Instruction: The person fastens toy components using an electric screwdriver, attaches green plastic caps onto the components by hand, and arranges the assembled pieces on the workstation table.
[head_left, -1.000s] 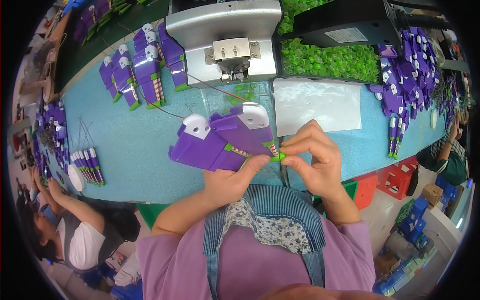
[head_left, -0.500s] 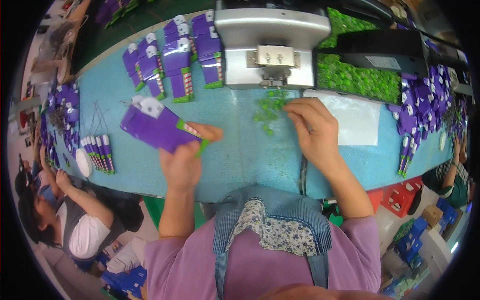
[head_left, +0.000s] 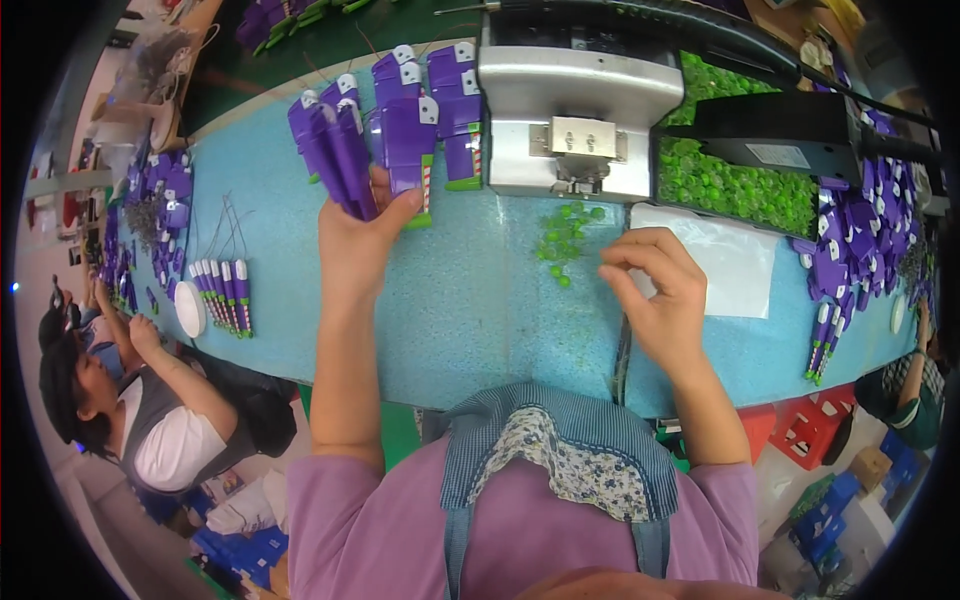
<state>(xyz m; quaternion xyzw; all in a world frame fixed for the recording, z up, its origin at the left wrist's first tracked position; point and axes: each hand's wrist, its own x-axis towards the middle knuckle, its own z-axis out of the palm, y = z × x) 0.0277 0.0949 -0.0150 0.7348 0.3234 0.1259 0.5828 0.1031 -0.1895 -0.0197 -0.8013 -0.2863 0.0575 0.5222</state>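
Carried toward the bench's (head_left: 480, 345) far edge since the earlier frame, the held purple pieces (head_left: 345, 160) now stand tilted beside a row of purple figures (head_left: 405, 135), left of the metal machine (head_left: 580, 90). Their lower ends are gripped in the left hand (head_left: 358, 230), with the rest jutting out beyond its fingers. Nearer the bench's right edge, the right hand (head_left: 660, 295) curls beside loose green caps (head_left: 568, 240); whether its fingertips pinch anything, I cannot tell.
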